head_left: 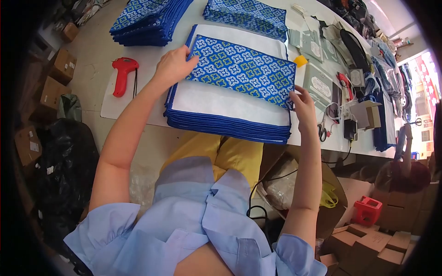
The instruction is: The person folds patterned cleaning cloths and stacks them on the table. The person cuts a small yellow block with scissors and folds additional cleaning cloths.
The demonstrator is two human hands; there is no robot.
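The patterned cloth (244, 69) hides part of the white fabric (221, 105) beneath.

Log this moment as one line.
left hand: holding patterned blue cloth's left end | right hand: at its right edge | cloth position: over blue-edged white cloth stack | red pistol-grip tool: on table
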